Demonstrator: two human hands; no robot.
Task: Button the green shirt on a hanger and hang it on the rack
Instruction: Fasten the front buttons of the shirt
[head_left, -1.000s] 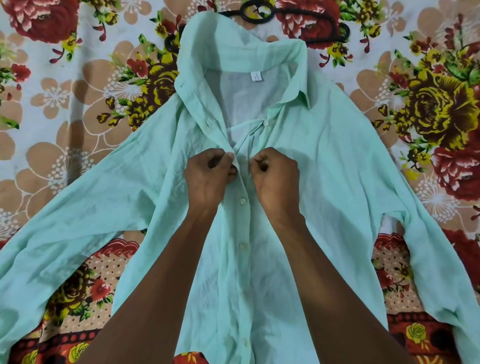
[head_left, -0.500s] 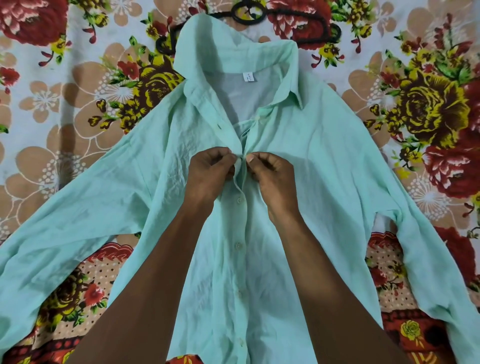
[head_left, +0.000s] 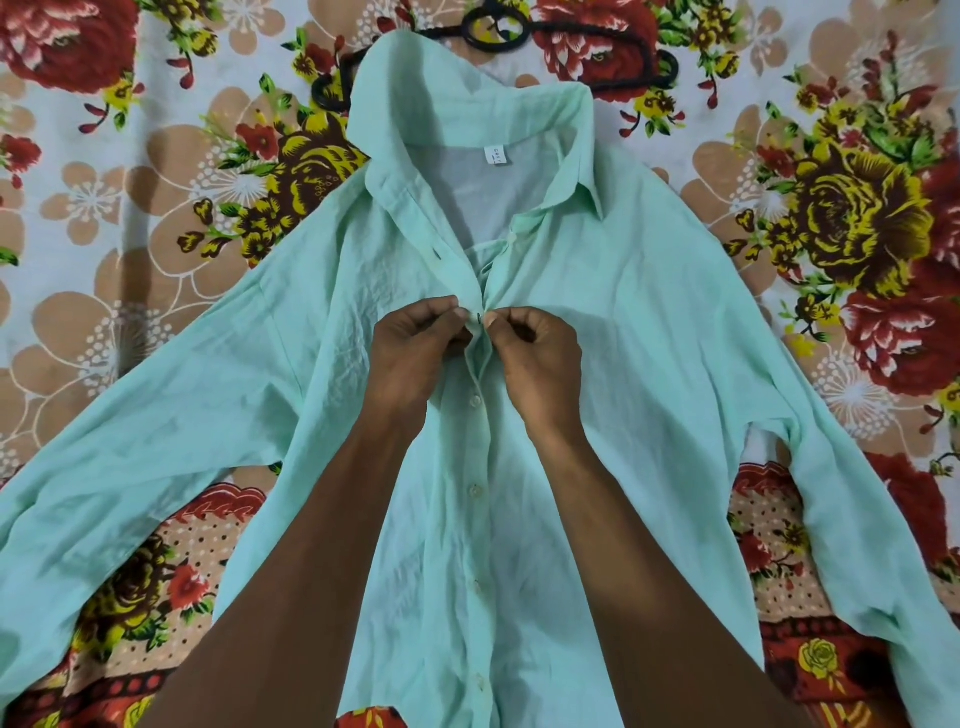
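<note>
A pale green shirt (head_left: 649, 332) lies face up on a flowered bedsheet, sleeves spread to both sides, collar open at the top. A black hanger (head_left: 613, 36) lies partly under the collar, its ring above the neck. My left hand (head_left: 415, 348) pinches the left front edge of the shirt just below the collar opening. My right hand (head_left: 540, 353) pinches the right front edge against it, fingertips almost touching the left hand's. Several buttons (head_left: 474, 400) below my hands are fastened down the front.
The flowered bedsheet (head_left: 156, 208) covers everything around the shirt. Both sleeves reach to the frame's lower corners. No rack is in view.
Both hands have shifted slightly up the placket, and their fingertips have come together at one spot. The view has tilted a little, so the shirt sits lower in the frame.
</note>
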